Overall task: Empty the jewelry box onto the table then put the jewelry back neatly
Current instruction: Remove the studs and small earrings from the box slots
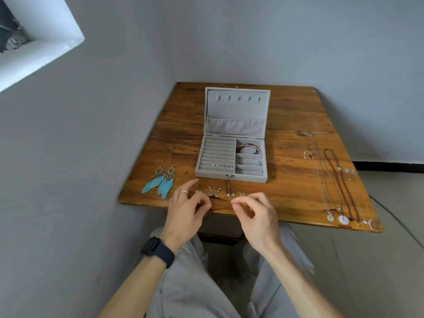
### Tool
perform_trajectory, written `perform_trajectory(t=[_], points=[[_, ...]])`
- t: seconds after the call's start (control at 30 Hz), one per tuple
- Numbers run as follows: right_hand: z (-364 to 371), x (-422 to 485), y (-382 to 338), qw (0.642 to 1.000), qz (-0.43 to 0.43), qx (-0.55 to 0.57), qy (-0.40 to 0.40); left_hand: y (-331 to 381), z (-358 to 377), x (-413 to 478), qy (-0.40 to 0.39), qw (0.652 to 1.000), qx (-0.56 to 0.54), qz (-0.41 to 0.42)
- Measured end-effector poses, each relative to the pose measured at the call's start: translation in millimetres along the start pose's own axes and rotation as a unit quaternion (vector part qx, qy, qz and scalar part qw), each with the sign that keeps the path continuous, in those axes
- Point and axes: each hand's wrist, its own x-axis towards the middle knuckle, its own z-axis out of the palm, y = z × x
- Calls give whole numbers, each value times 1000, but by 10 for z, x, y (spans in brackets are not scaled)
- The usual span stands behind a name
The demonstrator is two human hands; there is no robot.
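From the head view, the jewelry box [231, 157] stands open at the middle of the bench [286, 180], lid upright, with bracelets [249, 149] in its right compartments and a few small pieces in the ring rolls [216, 154]. Both hands hover at the near edge, just beside a row of small earrings [215, 193]. The left hand [185, 212] has its forefinger out and the other fingers curled. The right hand [257, 216] brings thumb and forefinger tips together. Whether either grip holds anything I cannot tell. The feather earrings [160, 182] lie to the left and the necklaces [332, 180] stretch along the right. I judge it best to lift the studs pair by pair, pinching lightly, and seat them in adjacent rolls. No brand or writing is readable, even on the dark watch [157, 251].
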Motion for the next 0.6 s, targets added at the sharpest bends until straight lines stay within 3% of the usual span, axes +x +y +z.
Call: perform_trajectory(t=[0.37,0.6], points=[[458,49,-110,993,-7,-116,-22,-71,76,-60,-17,999,20,-36],[475,55,-96,996,7,-82,-13,-82,90,-65,-7,999,15,-36]])
